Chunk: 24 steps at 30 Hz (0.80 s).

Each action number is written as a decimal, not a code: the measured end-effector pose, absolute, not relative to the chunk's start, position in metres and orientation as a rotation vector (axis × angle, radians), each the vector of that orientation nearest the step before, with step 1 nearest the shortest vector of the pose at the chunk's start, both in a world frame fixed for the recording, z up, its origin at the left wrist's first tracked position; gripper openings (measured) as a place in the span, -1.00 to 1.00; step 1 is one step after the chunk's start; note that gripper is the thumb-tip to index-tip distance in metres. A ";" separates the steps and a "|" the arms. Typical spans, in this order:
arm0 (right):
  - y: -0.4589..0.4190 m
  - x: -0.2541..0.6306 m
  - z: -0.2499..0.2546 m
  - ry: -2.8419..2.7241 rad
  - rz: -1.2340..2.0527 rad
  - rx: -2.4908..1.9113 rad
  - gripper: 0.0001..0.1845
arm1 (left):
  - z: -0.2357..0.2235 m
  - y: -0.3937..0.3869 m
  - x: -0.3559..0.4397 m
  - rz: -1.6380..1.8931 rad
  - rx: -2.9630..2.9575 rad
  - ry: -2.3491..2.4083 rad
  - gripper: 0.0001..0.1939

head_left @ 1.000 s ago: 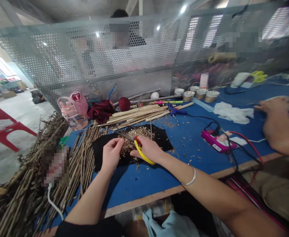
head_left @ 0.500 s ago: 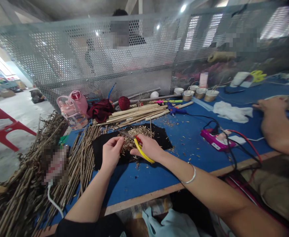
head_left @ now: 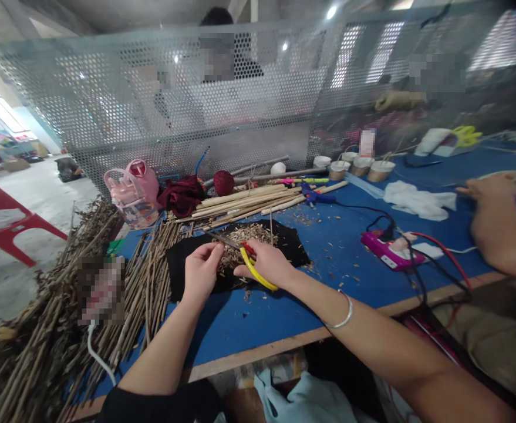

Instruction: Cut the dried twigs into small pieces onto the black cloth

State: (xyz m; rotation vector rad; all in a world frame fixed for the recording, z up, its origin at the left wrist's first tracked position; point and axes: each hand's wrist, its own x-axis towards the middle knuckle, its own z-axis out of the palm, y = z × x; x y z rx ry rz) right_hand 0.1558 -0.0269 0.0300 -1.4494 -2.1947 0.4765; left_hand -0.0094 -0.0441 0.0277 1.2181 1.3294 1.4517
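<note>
My right hand (head_left: 270,263) is closed around the scissors, whose yellow handle (head_left: 258,271) curves below the fingers. The dark scissor blades (head_left: 223,238) point left and away from me, above a heap of short cut stem pieces (head_left: 264,232). To their left, my left hand (head_left: 203,267) has thumb and fingertips pinched together; whatever is between them is too small to name. Under both hands lies a black cloth (head_left: 179,258) bearing the cut pieces. A thin stick (head_left: 271,226) stands up just behind my right hand.
Long dry stalks (head_left: 128,311) are piled at the left. Pale peeled sticks (head_left: 244,202) lie behind the cloth, near a blue glue gun (head_left: 317,194). A purple power strip (head_left: 390,249) with cables sits right. Another person's arm (head_left: 499,223) rests at the far right. A perforated screen (head_left: 258,117) stands behind.
The whole view has shifted slightly. Both hands and the scissors hold nearly the same pose over the heap.
</note>
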 end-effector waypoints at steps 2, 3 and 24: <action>-0.027 0.156 0.031 -2.188 0.472 -1.458 -0.47 | 0.027 -0.044 -0.009 1.457 1.216 1.328 -0.68; -0.028 0.157 0.031 -2.185 0.485 -1.457 -0.48 | 0.027 -0.044 -0.009 1.459 1.214 1.328 -0.68; -0.026 0.160 0.030 -2.269 0.479 -1.425 -0.47 | 0.032 -0.046 -0.009 1.393 1.436 1.504 -0.76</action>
